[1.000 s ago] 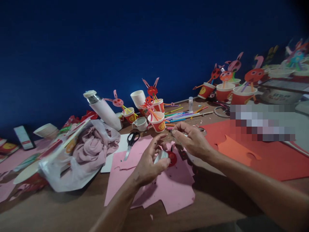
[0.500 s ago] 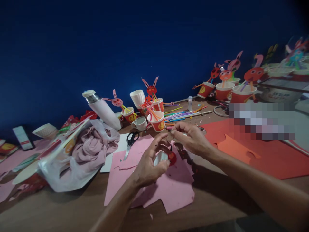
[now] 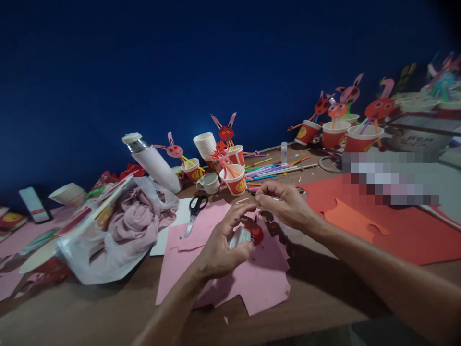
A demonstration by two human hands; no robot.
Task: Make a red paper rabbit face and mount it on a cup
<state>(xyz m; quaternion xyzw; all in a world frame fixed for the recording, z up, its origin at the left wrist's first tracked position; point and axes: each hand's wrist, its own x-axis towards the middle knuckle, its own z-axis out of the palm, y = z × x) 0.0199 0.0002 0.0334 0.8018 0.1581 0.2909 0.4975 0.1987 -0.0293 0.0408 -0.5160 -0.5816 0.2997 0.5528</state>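
Note:
My left hand (image 3: 225,245) is curled round a white roll (image 3: 240,237), which looks like tape, above the pink paper (image 3: 259,283). Just right of the roll is a red paper disc (image 3: 256,234), partly covered by the fingers. My right hand (image 3: 284,202) has thumb and fingertips pinched together, a little above and right of the disc; what they hold, if anything, is too small to make out. Black-handled scissors (image 3: 197,206) lie on the left part of the pink paper.
Behind stand a white mug (image 3: 208,183), red paper cups (image 3: 235,185) with paper rabbit figures, straws (image 3: 273,169) and a white flask (image 3: 158,168). A plastic bag (image 3: 97,259) with cloth lies left; red sheets (image 3: 406,240) lie right.
The fingers of my left hand have come down slightly over the red disc. My right hand has barely moved and remains pinched.

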